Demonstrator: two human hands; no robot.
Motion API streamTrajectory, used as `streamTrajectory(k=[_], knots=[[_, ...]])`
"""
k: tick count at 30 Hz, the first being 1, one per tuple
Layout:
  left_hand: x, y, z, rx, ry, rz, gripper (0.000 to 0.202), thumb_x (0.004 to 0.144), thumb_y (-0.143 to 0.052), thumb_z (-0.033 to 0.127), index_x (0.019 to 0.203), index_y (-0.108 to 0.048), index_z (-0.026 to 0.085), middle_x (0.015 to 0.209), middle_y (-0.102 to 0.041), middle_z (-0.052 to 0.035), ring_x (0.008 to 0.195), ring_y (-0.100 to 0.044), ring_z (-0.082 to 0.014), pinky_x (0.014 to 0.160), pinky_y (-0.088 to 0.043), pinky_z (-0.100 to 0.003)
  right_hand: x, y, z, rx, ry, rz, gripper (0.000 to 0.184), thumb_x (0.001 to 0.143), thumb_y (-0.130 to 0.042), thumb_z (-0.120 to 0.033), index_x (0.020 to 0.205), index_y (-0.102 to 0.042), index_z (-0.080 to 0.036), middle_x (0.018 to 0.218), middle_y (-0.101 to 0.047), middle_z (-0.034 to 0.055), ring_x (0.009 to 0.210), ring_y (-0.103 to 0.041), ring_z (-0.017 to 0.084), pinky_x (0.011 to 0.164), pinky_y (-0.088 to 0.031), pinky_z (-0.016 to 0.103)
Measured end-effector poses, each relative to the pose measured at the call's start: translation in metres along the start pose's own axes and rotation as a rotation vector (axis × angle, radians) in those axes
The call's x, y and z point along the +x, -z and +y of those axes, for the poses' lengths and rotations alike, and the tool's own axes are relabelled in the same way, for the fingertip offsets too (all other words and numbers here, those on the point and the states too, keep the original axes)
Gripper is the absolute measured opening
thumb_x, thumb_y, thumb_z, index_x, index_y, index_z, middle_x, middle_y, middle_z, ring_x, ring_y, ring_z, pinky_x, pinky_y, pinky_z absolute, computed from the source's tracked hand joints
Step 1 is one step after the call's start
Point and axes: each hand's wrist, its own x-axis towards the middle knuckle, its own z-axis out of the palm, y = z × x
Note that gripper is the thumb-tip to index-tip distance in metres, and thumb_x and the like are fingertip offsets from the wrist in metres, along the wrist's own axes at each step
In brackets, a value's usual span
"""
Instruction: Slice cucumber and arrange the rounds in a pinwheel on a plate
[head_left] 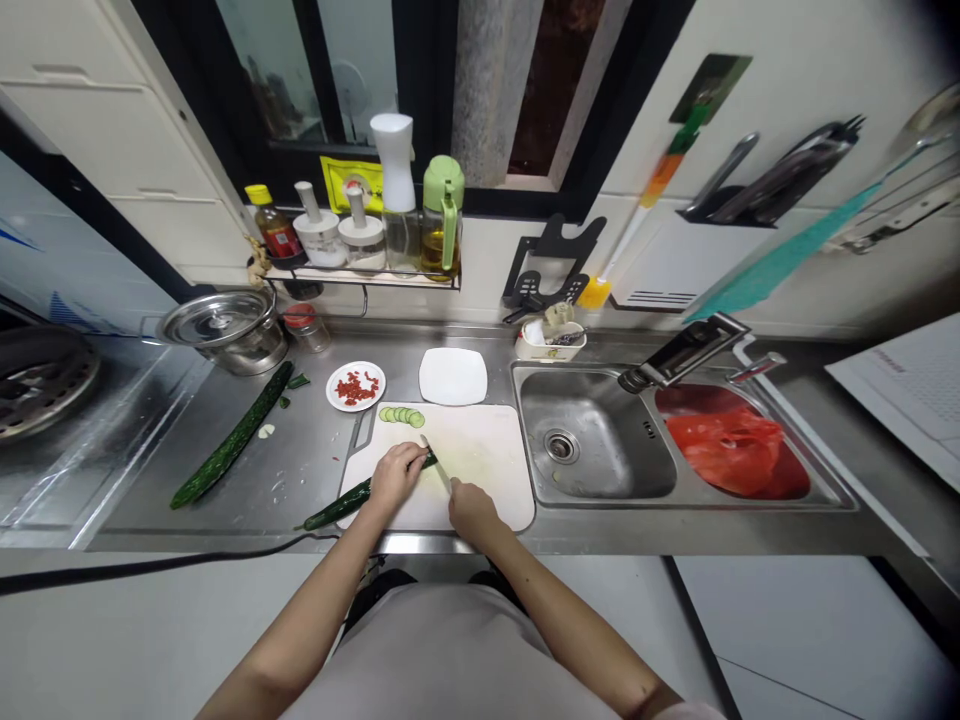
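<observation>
A white cutting board (480,450) lies on the steel counter in front of me. My left hand (396,474) is closed over a long dark green cucumber (337,507) that lies across the board's left part and sticks out past its edge. My right hand (469,508) grips a knife (437,468) by the handle; the blade points up-left and meets the cucumber's cut end beside my left fingers. A short row of cucumber slices (401,415) lies at the board's far left corner.
A second whole cucumber (232,437) lies on the counter to the left. A small plate of red chilli pieces (356,386) and an empty white plate (453,376) stand behind the board. A steel pot (225,328) is far left. A double sink (607,440) holds a red bag (724,445).
</observation>
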Motion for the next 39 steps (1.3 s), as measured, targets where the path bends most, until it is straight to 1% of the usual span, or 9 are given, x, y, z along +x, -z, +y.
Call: streamTrajectory(k=[5, 20, 24, 27, 33, 37, 39], knots=[[0.0, -0.001, -0.001, -0.007, 0.006, 0.004, 0.022, 0.092, -0.048, 0.028, 0.096, -0.07, 0.025, 0.099, -0.07, -0.0042, 0.097, -0.062, -0.0186, 0.09, -0.05, -0.033, 0.002, -0.003, 0.002, 0.004, 0.028, 0.029, 0.029, 0.09, -0.036, -0.012, 0.113, -0.054, -0.013, 0.1, -0.068, 0.0156, 0.094, -0.065, 0.023, 0.075, -0.045, 0.031], [0.001, -0.001, 0.0, -0.01, 0.017, 0.003, 0.022, 0.092, -0.049, 0.028, 0.096, -0.07, 0.024, 0.1, -0.07, -0.0042, 0.097, -0.062, -0.0186, 0.09, -0.049, -0.033, 0.001, -0.007, 0.004, -0.032, 0.035, 0.012, 0.03, 0.09, -0.037, -0.011, 0.115, -0.055, -0.012, 0.104, -0.067, 0.017, 0.097, -0.065, 0.024, 0.081, -0.047, 0.033], [0.001, -0.001, 0.0, -0.005, 0.012, 0.009, 0.023, 0.092, -0.049, 0.029, 0.096, -0.07, 0.023, 0.099, -0.07, -0.0042, 0.097, -0.063, -0.0182, 0.09, -0.049, -0.033, 0.003, -0.009, 0.004, -0.011, 0.021, 0.001, 0.032, 0.09, -0.036, -0.01, 0.116, -0.054, -0.01, 0.102, -0.067, 0.0171, 0.098, -0.065, 0.023, 0.079, -0.047, 0.032], [0.001, -0.001, -0.001, -0.002, 0.009, 0.017, 0.023, 0.093, -0.048, 0.029, 0.096, -0.07, 0.023, 0.099, -0.07, -0.0041, 0.097, -0.063, -0.0183, 0.09, -0.049, -0.033, 0.005, -0.01, 0.005, -0.005, 0.03, 0.019, 0.031, 0.09, -0.037, -0.01, 0.115, -0.055, -0.01, 0.101, -0.067, 0.0166, 0.098, -0.065, 0.024, 0.079, -0.047, 0.031], [0.001, -0.001, -0.001, 0.008, 0.01, 0.018, 0.021, 0.092, -0.05, 0.028, 0.094, -0.07, 0.024, 0.099, -0.07, -0.004, 0.096, -0.063, -0.0186, 0.089, -0.05, -0.033, 0.011, -0.013, 0.004, -0.034, 0.032, 0.041, 0.027, 0.09, -0.038, -0.011, 0.111, -0.055, -0.014, 0.1, -0.068, 0.014, 0.094, -0.066, 0.021, 0.077, -0.047, 0.029], [0.0, -0.001, -0.001, 0.007, 0.011, 0.023, 0.021, 0.091, -0.05, 0.028, 0.094, -0.07, 0.023, 0.099, -0.07, -0.0043, 0.096, -0.063, -0.0183, 0.088, -0.05, -0.032, 0.005, -0.017, -0.001, -0.056, 0.012, 0.065, 0.026, 0.091, -0.037, -0.011, 0.109, -0.055, -0.014, 0.095, -0.069, 0.0136, 0.092, -0.067, 0.022, 0.075, -0.048, 0.029], [0.0, -0.001, -0.002, 0.005, 0.014, 0.023, 0.022, 0.091, -0.05, 0.029, 0.094, -0.07, 0.023, 0.099, -0.07, -0.0045, 0.096, -0.063, -0.0186, 0.088, -0.049, -0.033, -0.001, -0.018, -0.002, -0.058, 0.009, 0.093, 0.027, 0.092, -0.037, -0.014, 0.113, -0.053, -0.013, 0.093, -0.069, 0.0137, 0.09, -0.068, 0.023, 0.074, -0.048, 0.03]])
